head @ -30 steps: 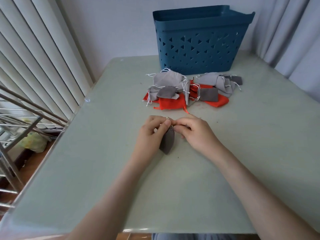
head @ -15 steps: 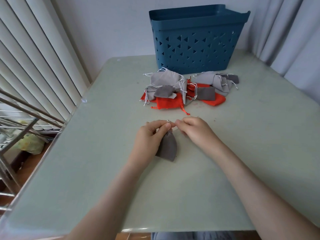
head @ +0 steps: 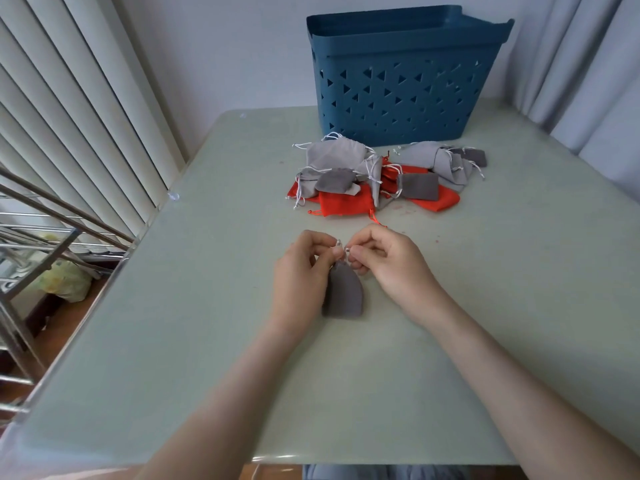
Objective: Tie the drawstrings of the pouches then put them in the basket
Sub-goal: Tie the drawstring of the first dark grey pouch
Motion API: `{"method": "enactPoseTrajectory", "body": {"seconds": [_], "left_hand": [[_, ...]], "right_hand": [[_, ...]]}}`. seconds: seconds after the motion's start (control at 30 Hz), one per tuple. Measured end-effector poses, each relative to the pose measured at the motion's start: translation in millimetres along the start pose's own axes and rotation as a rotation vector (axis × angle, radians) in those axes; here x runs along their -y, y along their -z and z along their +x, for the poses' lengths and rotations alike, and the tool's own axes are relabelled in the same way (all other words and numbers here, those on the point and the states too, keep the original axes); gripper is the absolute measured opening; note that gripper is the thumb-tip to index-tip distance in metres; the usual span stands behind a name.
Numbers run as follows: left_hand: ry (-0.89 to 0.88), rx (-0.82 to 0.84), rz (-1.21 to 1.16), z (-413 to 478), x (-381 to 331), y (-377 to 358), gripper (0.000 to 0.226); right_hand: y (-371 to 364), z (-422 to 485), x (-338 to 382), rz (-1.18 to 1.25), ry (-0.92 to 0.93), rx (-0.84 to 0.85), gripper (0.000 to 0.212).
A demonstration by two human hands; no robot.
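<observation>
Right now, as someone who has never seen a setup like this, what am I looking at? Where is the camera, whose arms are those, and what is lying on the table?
There is no machine here. These are a person's two bare arms, filmed by one wide-angle camera worn on the head, looking forward and down. The left hand and right hand each pinch the white drawstrings at the top of a small dark grey pouch, over the pale green table. Farther back lies a pile of pouches in light grey, dark grey and orange. Behind it stands a blue basket with triangular holes; its inside cannot be seen.
</observation>
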State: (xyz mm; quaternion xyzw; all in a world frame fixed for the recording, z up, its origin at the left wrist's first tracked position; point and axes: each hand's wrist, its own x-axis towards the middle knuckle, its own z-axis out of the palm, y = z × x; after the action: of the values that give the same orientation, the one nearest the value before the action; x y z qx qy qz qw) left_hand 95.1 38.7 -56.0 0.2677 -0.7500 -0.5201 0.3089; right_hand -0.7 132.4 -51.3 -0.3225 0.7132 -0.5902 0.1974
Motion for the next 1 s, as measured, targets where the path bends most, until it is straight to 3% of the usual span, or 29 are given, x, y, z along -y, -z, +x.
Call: {"method": "enactPoseTrajectory", "body": {"seconds": [0.23, 0.43, 0.67, 1.0], "left_hand": [[-0.002, 0.018, 0.035, -0.1, 0.9, -1.3, 0.010], [-0.016, 0.089, -0.005, -2.3, -1.0, 0.1, 0.013], [0.019, 0.167, -0.047, -2.5, -2.7, 0.6, 0.005], [-0.149, -0.051, 0.202, -4.2, -4.0, -3.0, 0.011]], "right_hand": [[-4.4, -1.5, -0.6, 0.116, 0.050, -0.048, 0.018], [-7.0, -0.2, -0.5, -0.028, 0.163, -0.099, 0.022], [-4.9, -2.2, 1.6, -0.012, 0.197, -0.115, 0.020], [-8.4, -2.8, 1.3, 0.044, 0.059, -0.098, 0.015]]}}
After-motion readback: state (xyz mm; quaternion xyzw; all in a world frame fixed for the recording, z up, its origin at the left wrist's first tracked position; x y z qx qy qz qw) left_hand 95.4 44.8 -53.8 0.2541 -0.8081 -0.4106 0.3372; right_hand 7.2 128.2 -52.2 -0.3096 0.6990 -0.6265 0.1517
